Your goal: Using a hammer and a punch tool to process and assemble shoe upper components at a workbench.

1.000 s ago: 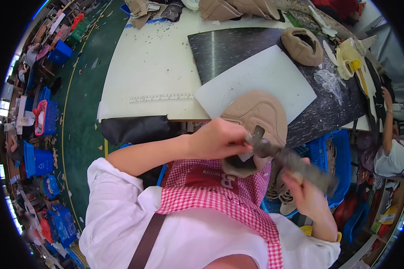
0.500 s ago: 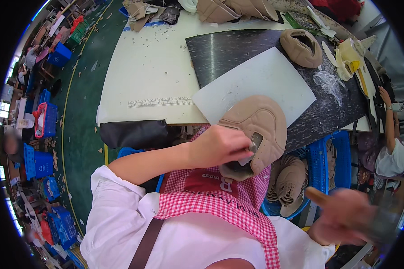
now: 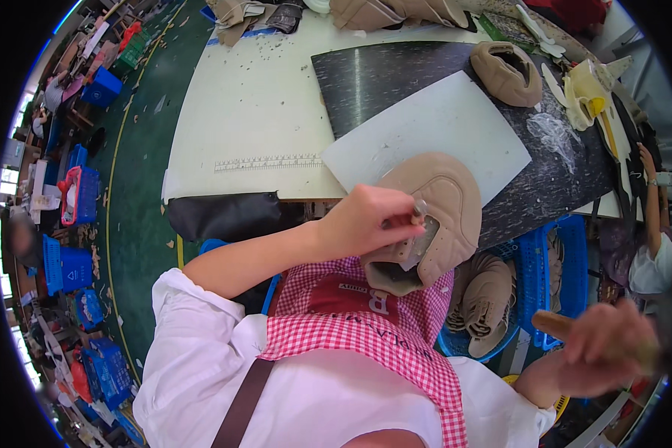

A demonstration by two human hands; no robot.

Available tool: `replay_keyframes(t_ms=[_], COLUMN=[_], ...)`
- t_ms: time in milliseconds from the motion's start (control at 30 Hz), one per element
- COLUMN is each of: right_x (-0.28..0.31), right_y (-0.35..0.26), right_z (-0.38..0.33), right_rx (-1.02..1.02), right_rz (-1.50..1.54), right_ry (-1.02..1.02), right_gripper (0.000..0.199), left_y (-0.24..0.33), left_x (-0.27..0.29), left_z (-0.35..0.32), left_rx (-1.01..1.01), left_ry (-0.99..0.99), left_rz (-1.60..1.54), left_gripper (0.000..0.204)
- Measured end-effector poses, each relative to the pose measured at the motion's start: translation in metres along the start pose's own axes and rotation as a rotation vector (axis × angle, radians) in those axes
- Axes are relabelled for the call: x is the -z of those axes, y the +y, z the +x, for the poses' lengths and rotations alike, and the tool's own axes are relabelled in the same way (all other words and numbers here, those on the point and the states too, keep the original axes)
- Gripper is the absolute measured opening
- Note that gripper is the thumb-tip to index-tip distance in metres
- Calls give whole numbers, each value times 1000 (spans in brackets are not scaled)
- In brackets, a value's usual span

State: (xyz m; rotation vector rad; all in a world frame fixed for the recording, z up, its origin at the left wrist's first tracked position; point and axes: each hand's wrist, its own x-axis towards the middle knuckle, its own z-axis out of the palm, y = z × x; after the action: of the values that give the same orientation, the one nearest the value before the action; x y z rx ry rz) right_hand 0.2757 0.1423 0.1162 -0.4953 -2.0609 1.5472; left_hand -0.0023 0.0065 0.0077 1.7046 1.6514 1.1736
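Beside the tan shoe upper (image 3: pixel 433 216), blue crate (image 3: pixel 552 276) of more uppers.

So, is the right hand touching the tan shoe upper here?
Apart. The head view shows the right hand off to the side gripping a wooden-handled tool, clear of the tan shoe upper.

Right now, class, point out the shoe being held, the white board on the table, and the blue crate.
shoe (image 3: pixel 444 216), head view, on its tan side panel.
white board (image 3: pixel 433 131), head view, on its bare middle.
blue crate (image 3: pixel 575 254), head view, on its rim.
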Motion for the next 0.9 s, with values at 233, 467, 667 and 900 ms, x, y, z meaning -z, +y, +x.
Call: replay_keyframes(t_ms=[233,467,667,900], right_x=[-64,-24,-68,-35], right_y=[52,-10,35,37], right_z=[35,27,51,32], right_rx=[-42,149,26,-226], right_rz=[-476,33,-736,-338], right_ry=[-128,269,-309,38], right_gripper=[11,23,27,20], left_y=[-25,-18,-10,-23], left_x=[3,0,-2,-2], left_z=[-6,-7,-5,-4], left_rx=[354,275,-247,352], left_ry=[150,155,109,318], left_rz=[-689,-443,354,-734], left_gripper=[11,14,15,13])
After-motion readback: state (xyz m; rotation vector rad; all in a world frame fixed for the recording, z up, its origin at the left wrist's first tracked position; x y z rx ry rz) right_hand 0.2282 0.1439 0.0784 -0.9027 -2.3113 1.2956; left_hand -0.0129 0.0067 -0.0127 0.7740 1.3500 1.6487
